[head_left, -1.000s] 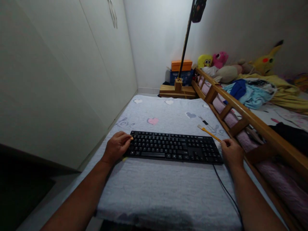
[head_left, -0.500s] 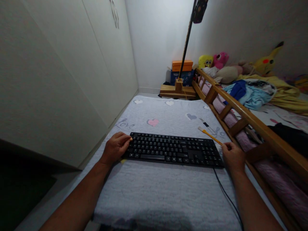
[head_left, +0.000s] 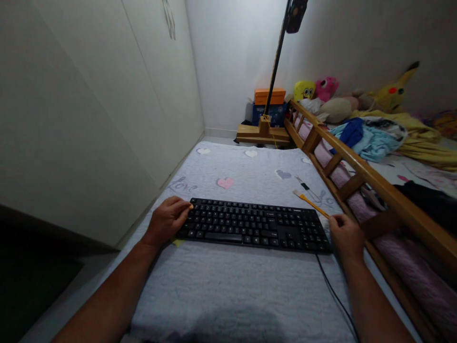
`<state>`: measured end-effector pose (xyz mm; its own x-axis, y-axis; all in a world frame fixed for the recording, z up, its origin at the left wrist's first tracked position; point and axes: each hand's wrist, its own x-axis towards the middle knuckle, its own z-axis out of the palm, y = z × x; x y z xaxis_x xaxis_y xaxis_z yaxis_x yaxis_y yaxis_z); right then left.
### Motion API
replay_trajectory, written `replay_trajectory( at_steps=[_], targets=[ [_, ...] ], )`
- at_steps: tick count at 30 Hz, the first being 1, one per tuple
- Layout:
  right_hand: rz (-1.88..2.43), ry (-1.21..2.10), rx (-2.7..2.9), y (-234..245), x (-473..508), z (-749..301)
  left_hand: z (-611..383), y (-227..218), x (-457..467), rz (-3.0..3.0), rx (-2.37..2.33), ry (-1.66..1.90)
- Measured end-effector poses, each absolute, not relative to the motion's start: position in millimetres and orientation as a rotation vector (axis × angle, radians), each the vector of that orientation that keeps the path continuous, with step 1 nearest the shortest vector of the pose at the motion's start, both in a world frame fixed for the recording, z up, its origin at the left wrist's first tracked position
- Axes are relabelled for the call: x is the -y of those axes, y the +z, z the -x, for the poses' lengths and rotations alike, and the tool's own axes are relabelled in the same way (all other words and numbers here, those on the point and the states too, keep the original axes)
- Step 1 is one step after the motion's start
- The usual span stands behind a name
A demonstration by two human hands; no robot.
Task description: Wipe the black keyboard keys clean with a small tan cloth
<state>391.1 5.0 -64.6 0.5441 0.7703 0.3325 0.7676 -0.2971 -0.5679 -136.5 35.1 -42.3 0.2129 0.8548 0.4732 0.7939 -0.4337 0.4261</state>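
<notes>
A black wired keyboard (head_left: 253,225) lies flat on a grey blanket (head_left: 235,281) with heart patterns. My left hand (head_left: 167,220) is closed around the keyboard's left end, fingers curled over its top edge. My right hand (head_left: 344,234) grips the keyboard's right end, fingers curled. The keyboard's black cable (head_left: 333,295) trails toward me past my right forearm. A yellow-handled brush (head_left: 310,202) lies on the blanket just beyond my right hand, and a small dark tool (head_left: 305,185) rests behind it.
A white wardrobe wall (head_left: 89,119) runs along the left. A wooden bed rail (head_left: 360,169) borders the right, with clothes and plush toys (head_left: 321,88) on the bed. At the far end a black pole (head_left: 276,62) rises from a wooden base (head_left: 262,133) beside stacked boxes (head_left: 269,102).
The keyboard has shifted a little to the left and toward me with both hands still on its ends. The view has tilted slightly.
</notes>
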Motion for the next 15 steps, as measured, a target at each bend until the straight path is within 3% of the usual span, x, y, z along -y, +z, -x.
replay_trajectory(
  at_steps=[15],
  targets=[
    [2.092,0.016,1.215,-64.7,-2.3,-392.6,138.0,-36.8,-40.6,-2.39,-1.66,1.023]
  ],
)
